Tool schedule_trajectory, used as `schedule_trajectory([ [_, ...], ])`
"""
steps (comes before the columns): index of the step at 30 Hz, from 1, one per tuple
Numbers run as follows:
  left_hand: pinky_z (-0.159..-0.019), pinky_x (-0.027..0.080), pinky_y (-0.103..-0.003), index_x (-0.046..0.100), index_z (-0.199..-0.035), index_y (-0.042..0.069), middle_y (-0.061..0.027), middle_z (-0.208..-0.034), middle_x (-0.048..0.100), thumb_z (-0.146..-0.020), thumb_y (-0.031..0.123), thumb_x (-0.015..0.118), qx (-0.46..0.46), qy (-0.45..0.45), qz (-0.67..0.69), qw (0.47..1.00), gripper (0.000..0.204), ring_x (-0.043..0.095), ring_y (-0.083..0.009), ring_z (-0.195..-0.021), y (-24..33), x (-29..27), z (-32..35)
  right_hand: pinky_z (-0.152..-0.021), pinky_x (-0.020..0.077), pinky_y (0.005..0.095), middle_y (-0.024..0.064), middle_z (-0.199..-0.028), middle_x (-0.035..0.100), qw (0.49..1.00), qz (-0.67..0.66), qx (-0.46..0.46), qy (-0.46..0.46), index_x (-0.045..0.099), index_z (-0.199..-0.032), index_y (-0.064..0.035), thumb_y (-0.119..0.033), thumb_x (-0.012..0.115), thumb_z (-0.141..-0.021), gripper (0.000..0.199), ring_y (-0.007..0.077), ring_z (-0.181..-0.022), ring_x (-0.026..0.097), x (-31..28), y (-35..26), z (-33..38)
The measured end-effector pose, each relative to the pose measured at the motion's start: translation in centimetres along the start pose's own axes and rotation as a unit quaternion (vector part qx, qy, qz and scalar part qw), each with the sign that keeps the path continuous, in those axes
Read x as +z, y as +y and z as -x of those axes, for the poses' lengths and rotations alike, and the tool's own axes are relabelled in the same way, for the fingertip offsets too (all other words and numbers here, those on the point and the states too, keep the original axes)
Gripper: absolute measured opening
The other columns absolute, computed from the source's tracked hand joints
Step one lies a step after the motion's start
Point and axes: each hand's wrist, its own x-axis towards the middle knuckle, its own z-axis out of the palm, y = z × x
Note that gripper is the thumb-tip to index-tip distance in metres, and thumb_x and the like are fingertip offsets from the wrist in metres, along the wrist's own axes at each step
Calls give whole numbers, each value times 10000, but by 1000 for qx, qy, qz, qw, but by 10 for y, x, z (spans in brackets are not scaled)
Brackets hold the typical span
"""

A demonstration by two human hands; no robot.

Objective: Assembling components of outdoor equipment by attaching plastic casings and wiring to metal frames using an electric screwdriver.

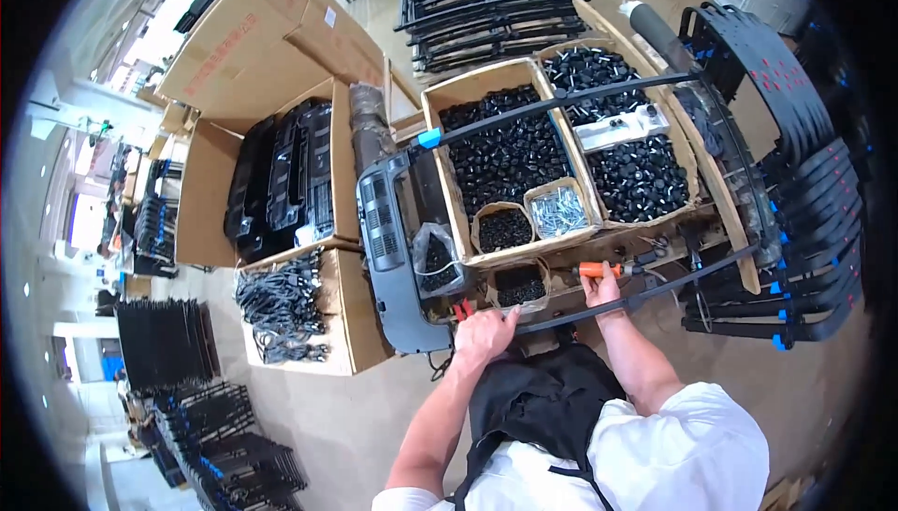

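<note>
A black tubular frame [645, 297] with rounded corners lies across the workbench. A dark grey slotted plastic panel [382, 221] fills its left end. My left hand [484, 334] is closed over the near rail beside this panel; its fingertips are hidden. Just beyond its knuckles shows a small red item [463, 309], partly covered. My right hand [603, 288] reaches over the same rail, its fingers wrapped round an orange-handled tool [593, 270]. The tool lies roughly level, its grey and black end pointing right; its exact kind is unclear.
Inside the frame, a divided cardboard box [432, 123] holds many black knobs and silver screws [558, 210]. Nearer stand a bag [438, 263] and a small box [520, 285] of dark parts. Left is an open carton [208, 195] above bundled cables [281, 305]; black frames [804, 156] are stacked right.
</note>
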Motion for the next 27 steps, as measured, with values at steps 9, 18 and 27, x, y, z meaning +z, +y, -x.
schedule_trajectory([
  [9,-927,582,-519,797,-1061,72,-217,-1029,785,-1059,613,426,-54,12,16,998,656,754,-401,-1023,1,0,1,-948,608,482,143,-1312,676,974,188,126,-2,592,-1359,-81,-462,640,-1059,487,311,-1128,685,22,10,28],
  [18,-889,600,-503,800,-986,46,-219,-952,780,-1037,535,524,-75,14,49,996,564,766,-397,-943,2,1,-2,-781,619,350,90,-1090,793,482,754,304,-327,785,-1170,-45,-346,720,-976,364,191,-961,767,97,-114,196],
  [27,-1017,485,-466,708,-1023,94,-84,-895,718,-926,281,737,72,448,128,882,213,693,-292,-927,13,31,17,-1087,499,436,223,-1324,686,257,706,-515,-412,663,-1333,-7,-317,652,-1004,451,394,-1258,643,404,-103,55],
])
